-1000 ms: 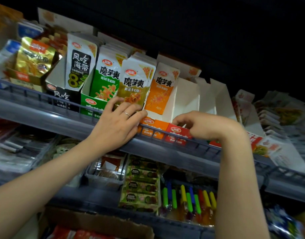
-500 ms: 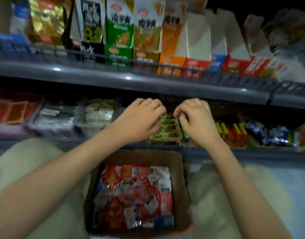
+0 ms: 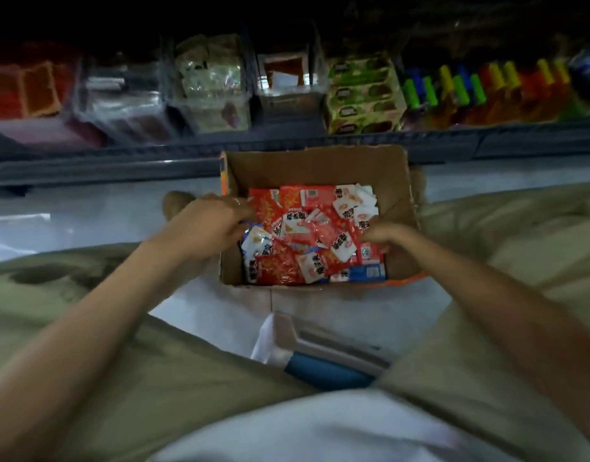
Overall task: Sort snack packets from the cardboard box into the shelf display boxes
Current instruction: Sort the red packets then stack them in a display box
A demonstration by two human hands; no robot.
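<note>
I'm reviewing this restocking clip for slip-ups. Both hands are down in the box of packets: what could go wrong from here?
1. The snack packets lie jumbled and overlapping in the cardboard box, so the left hand or right hand may lift extras that drop to the floor.
2. A blue packet sits among the red ones; a mixed grab could get it missorted.
Blur hides whether either hand grips anything yet.

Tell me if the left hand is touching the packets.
Cannot tell. In the head view the left hand overlaps the packets in the box, but blur and the overhead angle hide any contact or gap.
</note>
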